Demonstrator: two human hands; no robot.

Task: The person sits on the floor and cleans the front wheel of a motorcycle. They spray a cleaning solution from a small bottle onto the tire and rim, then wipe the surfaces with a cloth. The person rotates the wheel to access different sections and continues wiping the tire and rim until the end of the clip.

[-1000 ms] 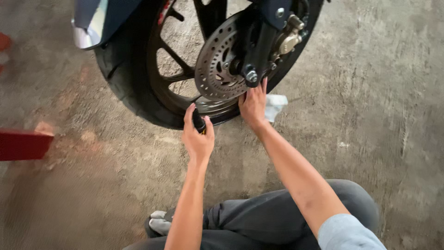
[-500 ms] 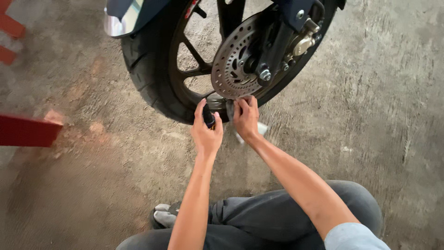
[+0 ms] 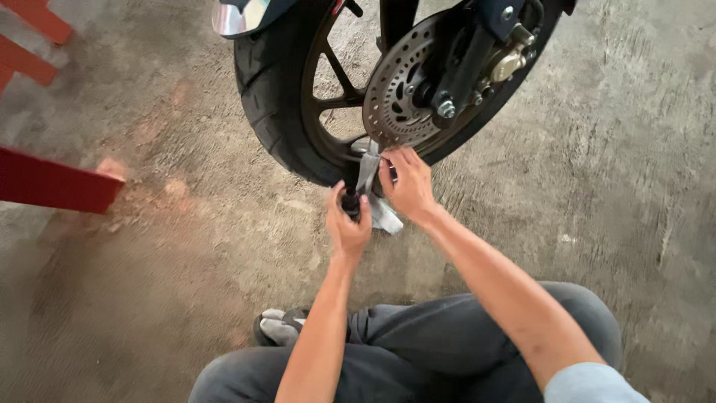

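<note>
**A:** ok near to far. At 6 o'clock it's the person's knees in dark trousers (image 3: 418, 351) plus a sandalled foot (image 3: 280, 327), so crouching right up to the bike, prob to get both arms low enough.

**B:** and the hands?

**A:** left hand (image 3: 347, 224) is closed round a small dark cylinder (image 3: 350, 200), looks like a handle or nozzle tbh, can't tell which. It's held upright, aimed at the wheel's bottom edge. Right hand (image 3: 406, 183), just at 1 o'clock from the left, has fingers curled, pinching a pale grey rag (image 3: 371, 179) up against the rim (image 3: 339, 145). Rag's tail hangs down to the concrete floor (image 3: 597, 186) between the two hands.

**B:** further out?

**A:** 12 o'clock: black tyre (image 3: 265, 82), drilled brake disc (image 3: 395, 97), caliper (image 3: 507, 63) above right. Wheel sits on the floor, so they're reaching the lowest bit. Red metal bars (image 3: 52, 183) way off at 9 o'clock, untouched.
</note>
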